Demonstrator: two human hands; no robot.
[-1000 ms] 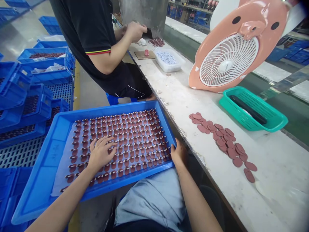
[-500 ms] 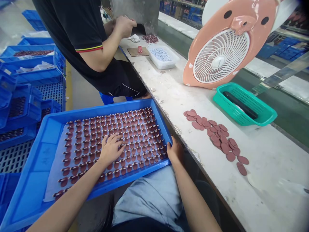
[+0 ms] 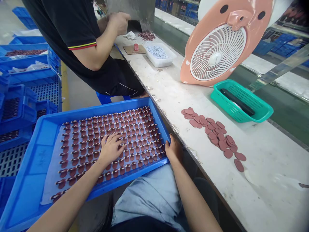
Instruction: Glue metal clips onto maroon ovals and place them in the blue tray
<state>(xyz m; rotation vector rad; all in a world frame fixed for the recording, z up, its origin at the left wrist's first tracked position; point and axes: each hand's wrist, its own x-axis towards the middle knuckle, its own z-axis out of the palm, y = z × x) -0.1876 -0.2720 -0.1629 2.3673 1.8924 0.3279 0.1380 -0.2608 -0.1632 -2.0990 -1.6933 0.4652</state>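
A large blue plastic tray (image 3: 26, 180) lies across my lap, lined with a pale sheet (image 3: 49, 180). Rows of small dark-red round pieces (image 3: 83, 143), each with a dark and white top, fill most of the sheet. My left hand (image 3: 111, 149) rests over the middle rows, fingers spread; whether it presses on any piece I cannot tell. At the tray's right end, my right hand (image 3: 174, 150) grips the rim, thumb on the upper edge and the other fingers mostly hidden.
The white worktable (image 3: 169, 87) runs along my right. Flat reddish discs (image 3: 220, 145), a green basket (image 3: 241, 111) and an orange fan (image 3: 188, 64) are on it. A co-worker (image 3: 82, 54) works beyond the tray. Blue crates (image 3: 19, 106) are stacked at left.
The view has shifted slightly, so the table things appear a little further left and higher. Both hands keep their places on the tray. The co-worker's hands have moved slightly.
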